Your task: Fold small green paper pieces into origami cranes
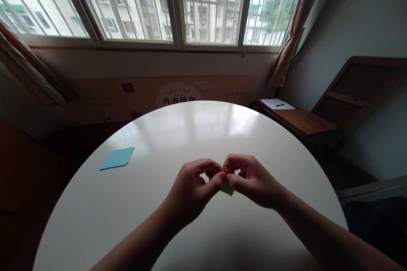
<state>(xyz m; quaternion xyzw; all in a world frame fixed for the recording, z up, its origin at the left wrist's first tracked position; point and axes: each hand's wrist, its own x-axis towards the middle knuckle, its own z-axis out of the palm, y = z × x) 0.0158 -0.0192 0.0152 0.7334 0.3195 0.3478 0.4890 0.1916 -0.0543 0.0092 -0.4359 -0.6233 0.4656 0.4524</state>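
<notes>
Between my two hands is a small piece of green paper (227, 189), its lower corner showing beneath my fingertips. My left hand (197, 184) pinches it from the left with thumb and forefinger. From the right, my right hand (248, 178) pinches it the same way, the fingertips of both hands nearly touching. The fingers hide most of the paper, so its full shape cannot be made out. Both hands are held over the white round table (152, 220).
A stack of blue square paper (117, 158) lies on the table's left side. Beyond the right edge stands a wooden chair (305, 120) with a white sheet (277, 104) and a pen (280, 105) on its seat. A long printed cardboard box (222, 87) stands below the barred window.
</notes>
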